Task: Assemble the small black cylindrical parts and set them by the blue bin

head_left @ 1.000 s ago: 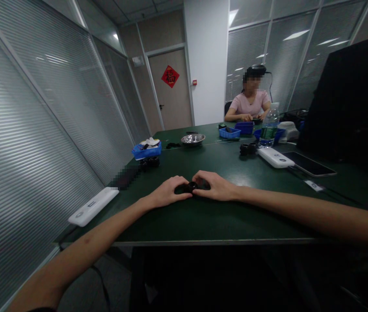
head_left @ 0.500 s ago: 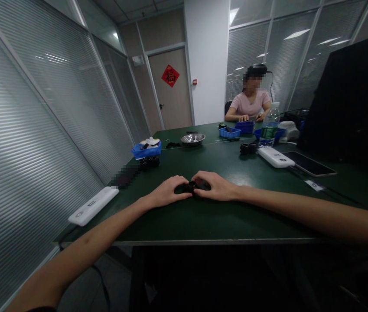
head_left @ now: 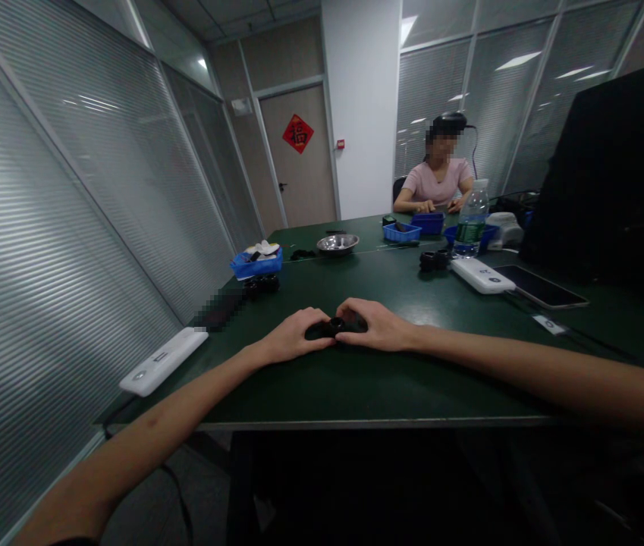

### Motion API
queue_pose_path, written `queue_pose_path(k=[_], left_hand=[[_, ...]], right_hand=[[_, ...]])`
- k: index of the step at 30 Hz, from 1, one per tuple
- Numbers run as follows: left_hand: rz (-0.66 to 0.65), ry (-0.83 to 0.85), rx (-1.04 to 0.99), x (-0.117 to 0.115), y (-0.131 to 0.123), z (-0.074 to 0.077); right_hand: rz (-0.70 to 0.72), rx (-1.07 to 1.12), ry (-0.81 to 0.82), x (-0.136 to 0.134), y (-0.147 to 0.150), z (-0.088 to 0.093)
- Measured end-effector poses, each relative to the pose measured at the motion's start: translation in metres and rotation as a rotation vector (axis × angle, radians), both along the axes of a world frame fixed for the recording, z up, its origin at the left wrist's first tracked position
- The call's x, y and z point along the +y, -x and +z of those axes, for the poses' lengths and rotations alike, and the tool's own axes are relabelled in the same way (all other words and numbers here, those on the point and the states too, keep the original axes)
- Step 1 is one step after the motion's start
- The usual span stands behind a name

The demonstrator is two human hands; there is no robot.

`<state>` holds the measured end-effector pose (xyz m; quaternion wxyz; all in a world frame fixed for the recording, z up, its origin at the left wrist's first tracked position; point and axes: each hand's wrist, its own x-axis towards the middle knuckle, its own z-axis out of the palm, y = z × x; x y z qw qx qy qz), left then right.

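Almost nothing has moved: the left hand [head_left: 293, 337] and right hand [head_left: 375, 326] stay pinched on the small black part [head_left: 334, 327], which sits on the counter [head_left: 356, 387] right of the long white box [head_left: 163, 361], so the same work goes on.

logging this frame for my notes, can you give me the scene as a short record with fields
left hand: fingertips on small black part, resting on table
right hand: fingertips on the same part, from the other side
surface: dark green table
near left: white power bank, blue tray
near right: second white power bank, phone, water bottle
far end: seated co-worker
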<state>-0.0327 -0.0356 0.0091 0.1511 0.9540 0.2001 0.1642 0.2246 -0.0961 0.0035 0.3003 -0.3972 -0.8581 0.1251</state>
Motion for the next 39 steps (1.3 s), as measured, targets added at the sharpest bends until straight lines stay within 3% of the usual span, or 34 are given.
queue_pose_path(k=[8,26,34,39], left_hand=[[-0.008,0.006,0.001,-0.0016,0.0,0.0025],[-0.022,-0.027,0.003,0.0022,0.0007,-0.0013],[-0.021,-0.027,-0.002,0.0018,-0.0003,-0.0018],[-0.016,-0.024,0.011,0.0005,0.0,0.0003]], right_hand=[[0.047,-0.025,-0.034,0.0008,-0.0008,-0.0009],[-0.012,-0.013,-0.004,-0.0007,0.0005,0.0005],[0.063,-0.024,-0.075,0.0007,-0.0012,-0.0023],[0.011,-0.015,-0.035,0.0009,-0.0012,-0.0019]])
